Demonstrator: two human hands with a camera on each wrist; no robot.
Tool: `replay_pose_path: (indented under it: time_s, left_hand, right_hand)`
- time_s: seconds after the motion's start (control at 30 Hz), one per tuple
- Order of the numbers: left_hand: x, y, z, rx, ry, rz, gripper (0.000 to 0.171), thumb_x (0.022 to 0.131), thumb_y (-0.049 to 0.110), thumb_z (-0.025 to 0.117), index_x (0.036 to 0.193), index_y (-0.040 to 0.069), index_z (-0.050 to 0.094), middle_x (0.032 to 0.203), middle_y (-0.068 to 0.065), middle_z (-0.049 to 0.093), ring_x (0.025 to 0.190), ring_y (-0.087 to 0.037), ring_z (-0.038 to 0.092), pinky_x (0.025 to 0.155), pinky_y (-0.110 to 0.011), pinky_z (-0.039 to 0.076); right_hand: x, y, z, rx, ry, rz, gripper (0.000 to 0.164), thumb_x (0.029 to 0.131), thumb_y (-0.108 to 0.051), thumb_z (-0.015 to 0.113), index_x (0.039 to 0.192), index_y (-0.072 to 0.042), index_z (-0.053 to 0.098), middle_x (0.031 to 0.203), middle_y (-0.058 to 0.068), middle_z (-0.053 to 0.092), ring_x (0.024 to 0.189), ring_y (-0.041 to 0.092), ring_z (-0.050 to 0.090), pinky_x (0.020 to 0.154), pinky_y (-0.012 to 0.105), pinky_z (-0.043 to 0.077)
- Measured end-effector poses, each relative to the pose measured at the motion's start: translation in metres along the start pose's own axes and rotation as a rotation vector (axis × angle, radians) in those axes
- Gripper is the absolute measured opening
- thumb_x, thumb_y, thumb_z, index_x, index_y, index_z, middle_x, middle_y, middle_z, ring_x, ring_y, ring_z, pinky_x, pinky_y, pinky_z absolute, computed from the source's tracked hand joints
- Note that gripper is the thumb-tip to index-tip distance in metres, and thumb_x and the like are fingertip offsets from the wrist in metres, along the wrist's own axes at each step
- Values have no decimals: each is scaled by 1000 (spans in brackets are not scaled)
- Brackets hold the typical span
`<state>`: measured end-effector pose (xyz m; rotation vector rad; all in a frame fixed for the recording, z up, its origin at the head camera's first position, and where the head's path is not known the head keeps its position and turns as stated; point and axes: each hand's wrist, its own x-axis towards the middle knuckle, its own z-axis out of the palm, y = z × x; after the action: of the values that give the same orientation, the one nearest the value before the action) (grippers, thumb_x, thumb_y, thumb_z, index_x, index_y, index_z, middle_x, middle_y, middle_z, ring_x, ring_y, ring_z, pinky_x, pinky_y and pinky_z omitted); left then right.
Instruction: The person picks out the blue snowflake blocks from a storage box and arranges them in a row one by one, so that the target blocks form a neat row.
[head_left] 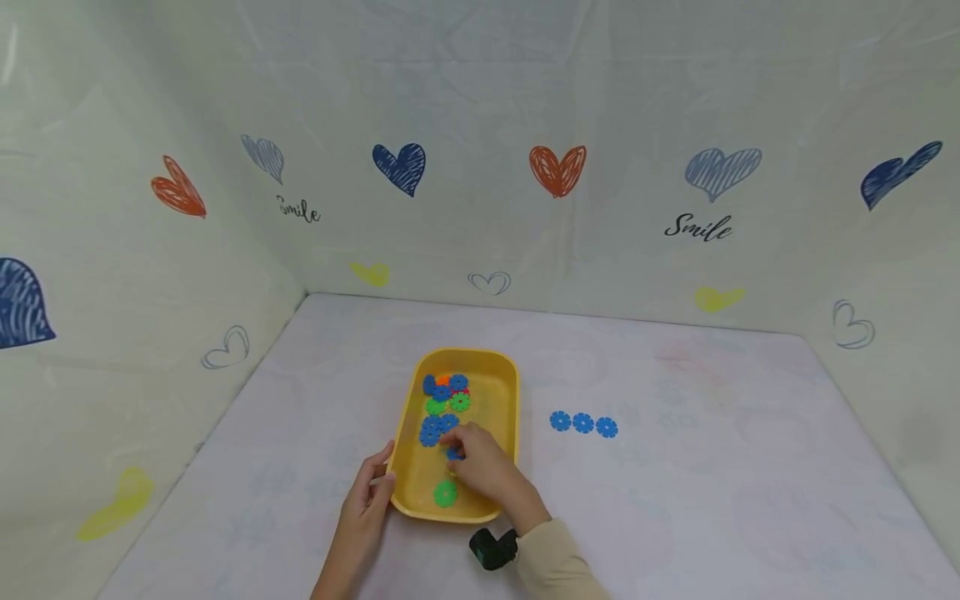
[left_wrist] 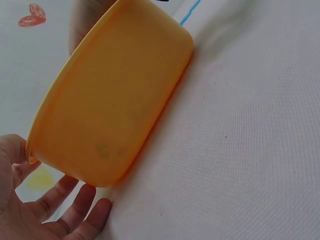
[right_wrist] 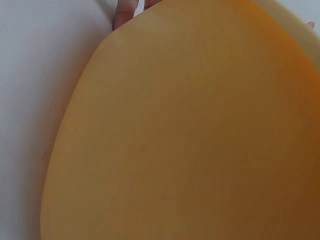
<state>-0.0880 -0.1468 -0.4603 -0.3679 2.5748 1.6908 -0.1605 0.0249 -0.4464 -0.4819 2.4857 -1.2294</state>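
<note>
1. Far L: red heart (head_left: 178, 187) printed on the white backdrop (head_left: 472, 92).
2. L hand (head_left: 365, 500) at near-L corner of yellow tray (head_left: 495, 400); thumb + fingers grip its rim, other fingertips against the outer wall, per L wrist cam.
3. Tray sits on white table (head_left: 675, 500), approx. mid-view, long side running away from person.
4. In tray, L side: overlapping blue discs (head_left: 431, 425), notched edges.
5. Nr end of tray: 1 green disc (head_left: 446, 493), lying flat, apart from the rest.
6. Far end: mixed pile (head_left: 459, 402), blue, green, orange + red discs.
7. R hand (head_left: 483, 465) over tray, fingers bent; 1 blue disc (head_left: 453, 454) btwn thumb + fingers, can't tell if pinched.
8. Just below: dark obj. (head_left: 491, 550) by R wrist, then beige sleeve (head_left: 558, 562).
9. R of tray, on table: 3 blue discs in a row (head_left: 583, 423), side by side.
</note>
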Motion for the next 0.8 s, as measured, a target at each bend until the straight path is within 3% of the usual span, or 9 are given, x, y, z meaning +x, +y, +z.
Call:
replay_pose_path:
  time_s: [0.23,0.37,0.8]
  left_hand:
    - [0,2,-1,15,3,-14,43,99,32,42,140,18,40,126,-11,53,97,-15,53,74,-18,46]
    - [0,2,-1,15,6,-15,42,99,31,43,139,18,41,124,-11,53,96,-16,53,74,-18,46]
    - [1,2,0,10,-1,-16,43,99,31,43,140,18,40,124,-11,53,96,-16,53,74,-18,46]
  right_hand:
    - [3,-3,2,-51,11,87,30,81,4,61,110,-4,63,106,7,50,91,19,49,86,35,46]
    - [3,-4,3,-56,8,134,33,79,9,59,109,-3,62,104,7,45,90,20,49,82,33,47]
    - [6,-2,5,-129,28,173,18,81,-1,67,96,-5,60,98,6,45,85,21,50,79,34,48]
